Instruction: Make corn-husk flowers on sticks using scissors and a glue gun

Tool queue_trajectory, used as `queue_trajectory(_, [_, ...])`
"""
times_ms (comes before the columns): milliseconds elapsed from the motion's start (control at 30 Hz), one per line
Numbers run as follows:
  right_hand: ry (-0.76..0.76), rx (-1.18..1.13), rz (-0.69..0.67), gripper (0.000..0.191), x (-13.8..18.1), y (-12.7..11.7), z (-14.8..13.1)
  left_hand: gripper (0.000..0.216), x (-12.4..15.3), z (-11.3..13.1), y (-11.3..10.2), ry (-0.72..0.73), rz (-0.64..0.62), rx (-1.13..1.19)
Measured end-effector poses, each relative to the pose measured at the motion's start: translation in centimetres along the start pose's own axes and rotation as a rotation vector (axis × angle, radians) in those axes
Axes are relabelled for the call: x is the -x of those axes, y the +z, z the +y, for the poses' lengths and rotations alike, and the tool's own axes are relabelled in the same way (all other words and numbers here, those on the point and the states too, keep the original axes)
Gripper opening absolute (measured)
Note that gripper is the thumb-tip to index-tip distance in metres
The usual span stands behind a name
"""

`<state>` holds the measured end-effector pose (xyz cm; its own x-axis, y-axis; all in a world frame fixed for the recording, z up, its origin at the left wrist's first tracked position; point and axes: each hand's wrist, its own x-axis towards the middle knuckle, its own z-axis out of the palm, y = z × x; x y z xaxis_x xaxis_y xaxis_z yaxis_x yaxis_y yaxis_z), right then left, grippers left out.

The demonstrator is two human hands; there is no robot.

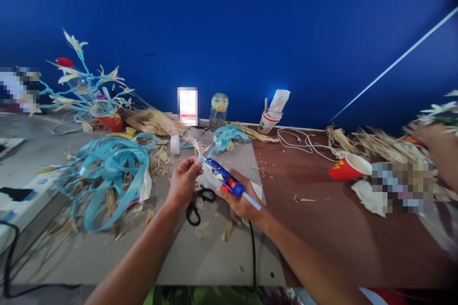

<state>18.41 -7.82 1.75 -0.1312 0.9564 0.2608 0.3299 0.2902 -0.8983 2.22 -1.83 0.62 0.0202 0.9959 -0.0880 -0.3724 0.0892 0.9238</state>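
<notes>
A blue hot glue gun [216, 167] with a clear glue stick out of its back end is gripped by my right hand [238, 202]; a small red light glows on it. My left hand [184, 178] pinches a small flower of pale dry husk petals [196, 147] close to the gun's nozzle. Whether nozzle and flower touch, I cannot tell. Black-handled scissors [193, 215] lie below my hands, their blades mostly hidden. To the left is a heap of light blue ribbon [118, 167], with husk scraps [161, 158] beside it.
Ribbon-wrapped branches with husk flowers [86, 78] stand in a red cup at the left. A power strip [36, 195] lies near the left edge. Behind are a glass jar [218, 110] and a paper cup [270, 120]. At right, a red cup [348, 167] lies tipped, near another person's hand [434, 140].
</notes>
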Motion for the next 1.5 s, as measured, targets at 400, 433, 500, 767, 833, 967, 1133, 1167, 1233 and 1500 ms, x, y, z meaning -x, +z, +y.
queue_trajectory(400, [-0.022, 0.017, -0.021, 0.018, -0.07, 0.08, 0.24, 0.02, 0.07, 0.04, 0.12, -0.004, 0.005, 0.041])
queue_trajectory(433, [-0.022, 0.016, -0.017, 0.018, -0.08, 0.01, 0.19, 0.019, 0.05, 0.0, 0.08, -0.003, 0.002, 0.039])
queue_trajectory(500, [-0.023, 0.011, -0.004, 0.017, -0.1, -0.1, 0.11, 0.019, 0.03, -0.06, 0.03, -0.007, -0.007, 0.037])
queue_trajectory(767, [-0.036, 0.01, -0.003, 0.017, -0.14, -0.11, 0.05, 0.02, 0.13, 0.08, 0.09, -0.011, -0.005, 0.048])
queue_trajectory(833, [-0.037, 0.019, -0.021, 0.018, -0.11, -0.13, 0.05, 0.019, 0.16, 0.13, 0.11, -0.009, -0.01, 0.058])
queue_trajectory(967, [-0.034, 0.034, -0.008, 0.019, -0.05, -0.15, 0.17, 0.019, 0.23, 0.3, 0.15, -0.036, -0.033, 0.122])
queue_trajectory(1133, [-0.035, 0.01, 0.0, 0.02, -0.1, -0.18, 0.25, 0.016, 0.44, 0.66, 0.4, -0.094, -0.096, 0.211])
queue_trajectory(1167, [-0.039, 0.009, 0.0, 0.02, -0.11, -0.18, 0.22, 0.015, 0.47, 0.7, 0.45, -0.103, -0.106, 0.226])
queue_trajectory(1233, [-0.048, 0.013, -0.005, 0.019, -0.13, -0.18, 0.14, 0.014, 0.51, 0.72, 0.5, -0.117, -0.119, 0.26])
queue_trajectory(1500, [-0.081, 0.05, -0.003, 0.017, -0.28, -0.34, -0.28, 0.012, 0.34, 0.45, 0.24, -0.163, -0.149, 0.337])
